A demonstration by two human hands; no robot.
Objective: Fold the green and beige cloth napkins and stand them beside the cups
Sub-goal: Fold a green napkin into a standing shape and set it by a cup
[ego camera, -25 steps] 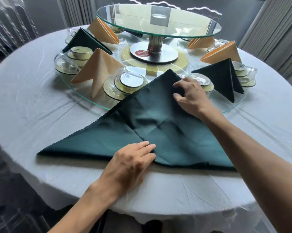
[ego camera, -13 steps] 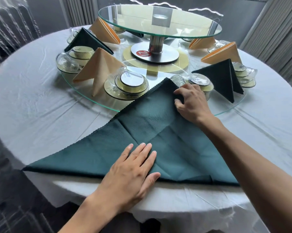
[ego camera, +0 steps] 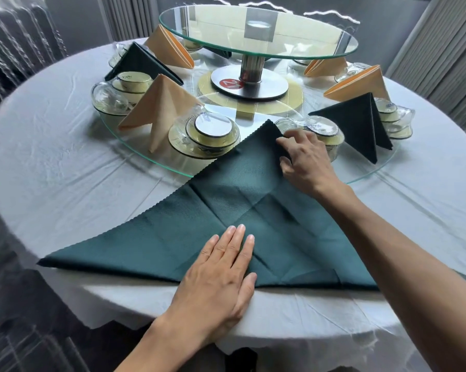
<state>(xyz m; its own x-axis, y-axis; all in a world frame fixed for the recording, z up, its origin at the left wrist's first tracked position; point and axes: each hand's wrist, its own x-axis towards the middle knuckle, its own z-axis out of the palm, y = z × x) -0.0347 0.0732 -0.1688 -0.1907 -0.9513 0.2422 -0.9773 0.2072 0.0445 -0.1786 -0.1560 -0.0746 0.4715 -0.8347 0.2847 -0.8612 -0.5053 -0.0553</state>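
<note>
A big green napkin (ego camera: 226, 224) lies flat in a triangle on the white tablecloth (ego camera: 65, 170) at the near edge of the round table, with its top point reaching onto the glass turntable (ego camera: 146, 163). The left hand (ego camera: 221, 280) presses flat on the near middle of it, fingers straight. The right hand (ego camera: 304, 162) pinches the cloth near the top point. Just beyond sit upturned cups (ego camera: 213, 130) on glass saucers — with folded beige (ego camera: 156, 108) and green (ego camera: 358, 122) napkins standing beside them.
</note>
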